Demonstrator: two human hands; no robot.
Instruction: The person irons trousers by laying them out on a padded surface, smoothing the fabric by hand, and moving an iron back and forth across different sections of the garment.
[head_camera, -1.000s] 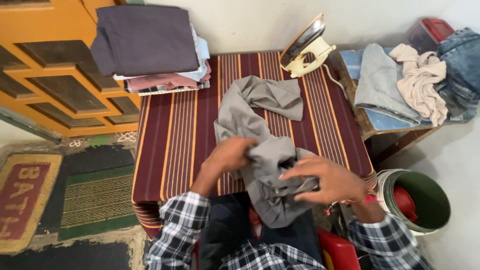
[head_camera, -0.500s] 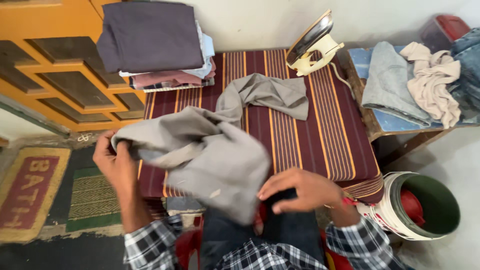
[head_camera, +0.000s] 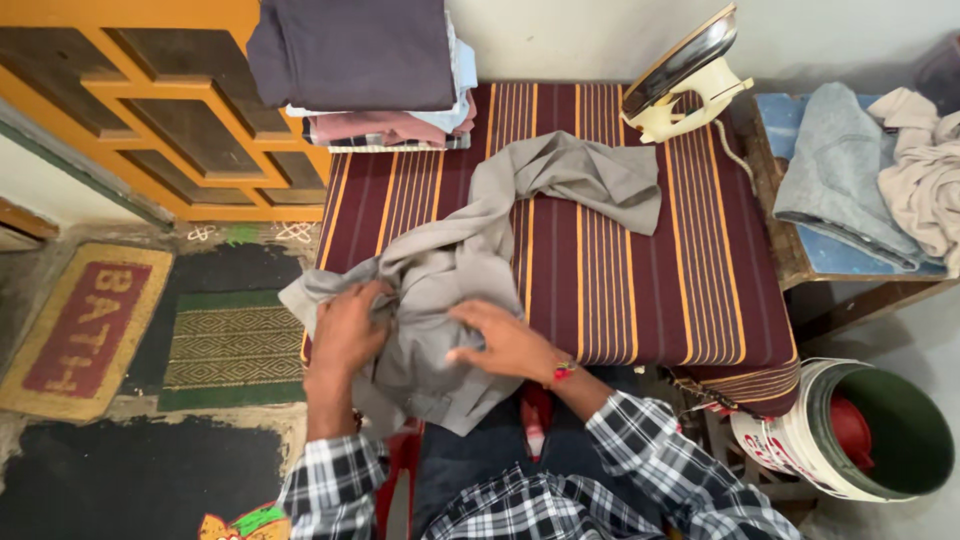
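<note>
Bunching soft grey trousers (head_camera: 450, 290) under left hand (head_camera: 345, 335), fingers curled into cloth; right hand (head_camera: 505, 340) spread flat, fingers open; probably limp, best pinched at the waistband.

Matt grey cloth trousers (head_camera: 470, 290)

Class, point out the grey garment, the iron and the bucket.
grey garment (head_camera: 560, 175): head view, on its spread upper part.
iron (head_camera: 685, 85): head view, on its cream body.
bucket (head_camera: 790, 440): head view, on its white outer wall.
</note>
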